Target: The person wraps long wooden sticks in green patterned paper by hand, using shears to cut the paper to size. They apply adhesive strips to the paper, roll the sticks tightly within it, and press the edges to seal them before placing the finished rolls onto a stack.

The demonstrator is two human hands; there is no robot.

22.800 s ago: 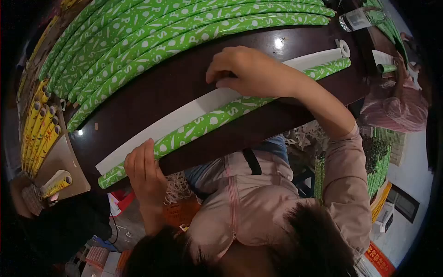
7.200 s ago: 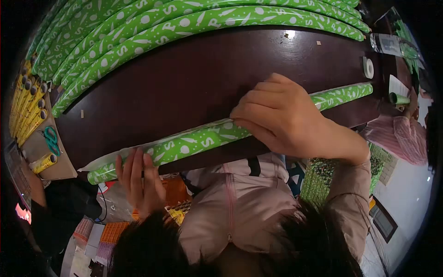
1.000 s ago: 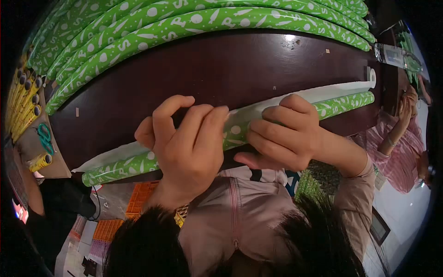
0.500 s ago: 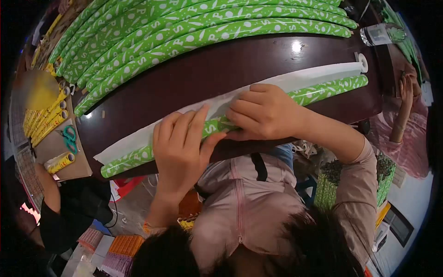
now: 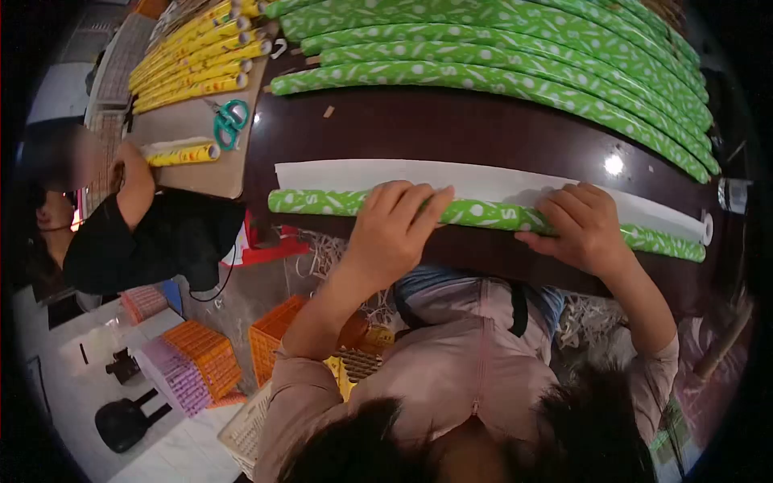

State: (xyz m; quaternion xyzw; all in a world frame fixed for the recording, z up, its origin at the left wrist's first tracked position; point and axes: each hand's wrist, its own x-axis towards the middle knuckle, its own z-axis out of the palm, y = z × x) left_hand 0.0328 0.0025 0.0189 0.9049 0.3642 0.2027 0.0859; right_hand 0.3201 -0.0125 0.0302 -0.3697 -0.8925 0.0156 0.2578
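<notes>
A roll of green wrapping paper (image 5: 475,212) with white print lies along the near edge of the dark table. Its white-backed sheet (image 5: 322,173) stretches out flat behind it, and a narrow white roll (image 5: 707,229) shows at the sheet's right end. My left hand (image 5: 396,221) is curled over the green roll left of its middle, fingertips on top. Further right, my right hand (image 5: 581,228) grips the same roll, with its thumb on the near side. Both palms hide parts of the roll.
Finished-looking green rolls (image 5: 499,76) lie stacked at the table's back. On a side table are yellow rolls (image 5: 193,64), teal scissors (image 5: 230,122) and a single yellow roll (image 5: 183,154) by another person's arm (image 5: 137,181). A plastic bottle (image 5: 733,195) lies at the right edge.
My hands have moved apart along the green roll from close together near its middle. The view has swung left, showing more of the side table and the other person.
</notes>
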